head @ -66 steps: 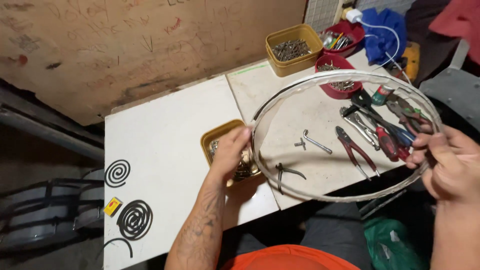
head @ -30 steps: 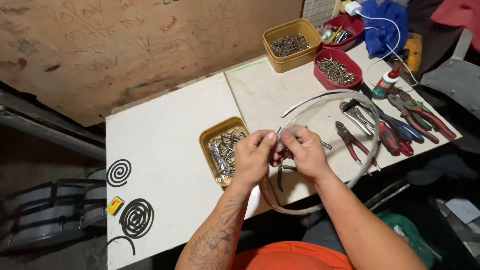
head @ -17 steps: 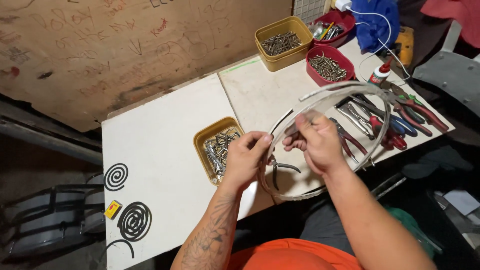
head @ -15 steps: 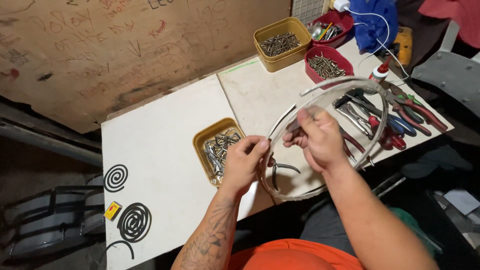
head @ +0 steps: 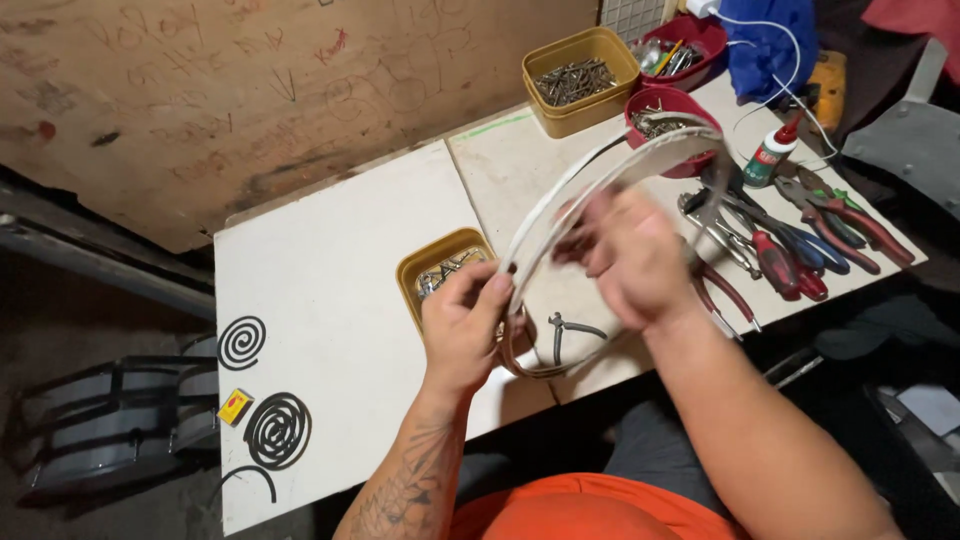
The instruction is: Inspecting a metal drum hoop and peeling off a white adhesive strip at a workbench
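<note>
A large metal hoop (head: 600,175) with a pale inner face is tilted up on edge above the white tabletop (head: 340,330). My left hand (head: 465,325) pinches its near rim, just in front of a small yellow tub (head: 420,270) of metal bits. My right hand (head: 625,255), blurred, is against the inside of the hoop near its middle; its hold is unclear. The hoop's far edge rises over a red bowl (head: 660,100) of screws.
Pliers and cutters (head: 790,235) with red and blue handles lie at the right, with a glue bottle (head: 770,155). A yellow box of nails (head: 580,80) stands at the back. Small nippers (head: 570,330) lie under the hoop. Black spiral coils (head: 275,430) and a small yellow box (head: 235,405) lie at the left.
The hoop lay flat and wide with my hands far apart; my hands came together at its near side, and it has since been tipped up on edge.
</note>
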